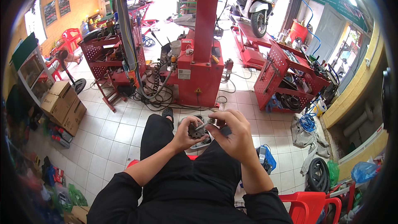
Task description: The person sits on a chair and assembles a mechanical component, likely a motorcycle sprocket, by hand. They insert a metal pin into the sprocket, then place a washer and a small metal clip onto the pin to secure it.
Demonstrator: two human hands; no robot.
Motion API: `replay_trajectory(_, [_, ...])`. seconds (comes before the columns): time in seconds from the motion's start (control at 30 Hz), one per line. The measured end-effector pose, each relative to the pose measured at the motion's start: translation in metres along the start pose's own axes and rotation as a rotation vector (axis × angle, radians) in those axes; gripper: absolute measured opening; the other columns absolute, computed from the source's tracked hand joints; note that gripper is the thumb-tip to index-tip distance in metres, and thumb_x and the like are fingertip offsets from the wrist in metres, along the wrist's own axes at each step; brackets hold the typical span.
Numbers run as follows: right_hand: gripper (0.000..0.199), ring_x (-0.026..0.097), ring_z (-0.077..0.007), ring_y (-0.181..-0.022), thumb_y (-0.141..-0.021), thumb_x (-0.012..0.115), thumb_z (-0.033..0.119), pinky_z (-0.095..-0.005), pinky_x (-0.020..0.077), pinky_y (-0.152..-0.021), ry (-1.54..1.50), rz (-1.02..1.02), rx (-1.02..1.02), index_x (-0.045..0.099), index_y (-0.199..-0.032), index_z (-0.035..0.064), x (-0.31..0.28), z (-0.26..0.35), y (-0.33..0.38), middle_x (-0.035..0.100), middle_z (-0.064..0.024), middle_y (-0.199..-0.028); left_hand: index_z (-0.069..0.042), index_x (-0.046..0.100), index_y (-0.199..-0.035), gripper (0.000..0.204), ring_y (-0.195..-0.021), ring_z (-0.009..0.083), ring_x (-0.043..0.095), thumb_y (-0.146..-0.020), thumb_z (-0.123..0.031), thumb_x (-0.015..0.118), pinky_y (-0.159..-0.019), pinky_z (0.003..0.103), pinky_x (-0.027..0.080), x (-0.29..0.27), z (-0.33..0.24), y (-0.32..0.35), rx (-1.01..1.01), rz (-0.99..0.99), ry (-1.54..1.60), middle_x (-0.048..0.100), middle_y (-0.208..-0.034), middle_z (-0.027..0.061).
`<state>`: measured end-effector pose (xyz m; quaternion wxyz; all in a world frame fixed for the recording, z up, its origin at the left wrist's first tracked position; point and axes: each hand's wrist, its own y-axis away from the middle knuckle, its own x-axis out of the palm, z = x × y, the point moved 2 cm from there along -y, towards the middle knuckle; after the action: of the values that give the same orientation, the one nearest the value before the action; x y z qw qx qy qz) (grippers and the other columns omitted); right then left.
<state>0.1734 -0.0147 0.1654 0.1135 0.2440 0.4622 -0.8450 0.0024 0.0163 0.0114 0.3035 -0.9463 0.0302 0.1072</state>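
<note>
Above my lap, my left hand (185, 137) is closed round a dark, round metal part with notches along its edge (196, 132). Between the thumb and fingers of my right hand (234, 135) is a slim, light-coloured metal rod with a round end (211, 121). The rod's other end points at the notched part and seems to meet it; whether they touch, I cannot tell. Beneath my hands, partly hidden by them, a tray with metal parts (202, 144) shows between my knees.
A red machine with a tall post (198, 79) stands ahead, hoses and cables round its base. Red tool carts stand at left (103, 54) and right (286, 76). A white scooter (258, 4) sits on a lift. Cardboard boxes (64, 107), a blue bag (267, 159) and tyres (318, 175) lie around.
</note>
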Motion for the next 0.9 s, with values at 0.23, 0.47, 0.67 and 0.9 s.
replay_trajectory(0.23, [0.026, 0.058, -0.0251, -0.069, -0.076, 0.071, 0.012, -0.0366, 0.0434, -0.067, 0.060, -0.018, -0.075, 0.065, -0.100, 0.0048, 0.004, 0.000, -0.001, 0.060, -0.0075, -0.078, -0.008, 0.042, -0.096, 0.054, -0.091, 0.0198, 0.055, -0.064, -0.007, 0.085, -0.081, 0.032, 0.046, 0.002, 0.002, 0.001, -0.033, -0.007, 0.038, 0.056, -0.099, 0.0097])
replay_trajectory(0.47, [0.025, 0.057, -0.0265, -0.070, -0.078, 0.069, 0.013, -0.0374, 0.0433, -0.068, 0.065, -0.017, -0.071, 0.064, -0.100, 0.0041, 0.003, -0.001, -0.001, 0.060, -0.0084, -0.078, -0.008, 0.042, -0.096, 0.054, -0.091, 0.0199, 0.056, -0.063, -0.008, 0.085, -0.080, 0.032, 0.047, 0.000, 0.000, 0.000, 0.032, -0.009, -0.039, 0.056, -0.099, 0.0097])
replay_trajectory(0.67, [0.024, 0.057, -0.0262, -0.071, -0.076, 0.072, 0.014, -0.0367, 0.0431, -0.068, 0.086, -0.014, -0.104, 0.064, -0.097, 0.0048, 0.007, 0.000, -0.002, 0.060, -0.0085, -0.079, -0.008, 0.042, -0.096, 0.055, -0.092, 0.0203, 0.056, -0.063, -0.008, 0.086, -0.081, 0.032, 0.047, 0.001, 0.001, 0.001, -0.042, -0.013, 0.040, 0.056, -0.099, 0.0096])
replay_trajectory(0.9, [0.020, 0.057, -0.0244, -0.069, -0.076, 0.071, 0.009, -0.0348, 0.0439, -0.064, 0.032, -0.042, -0.045, 0.063, -0.093, 0.0037, 0.008, -0.004, 0.001, 0.059, -0.0078, -0.077, -0.008, 0.042, -0.096, 0.055, -0.091, 0.0174, 0.055, -0.064, -0.012, 0.086, -0.079, 0.030, 0.047, 0.000, 0.000, 0.002, -0.005, -0.002, -0.022, 0.055, -0.098, 0.0082])
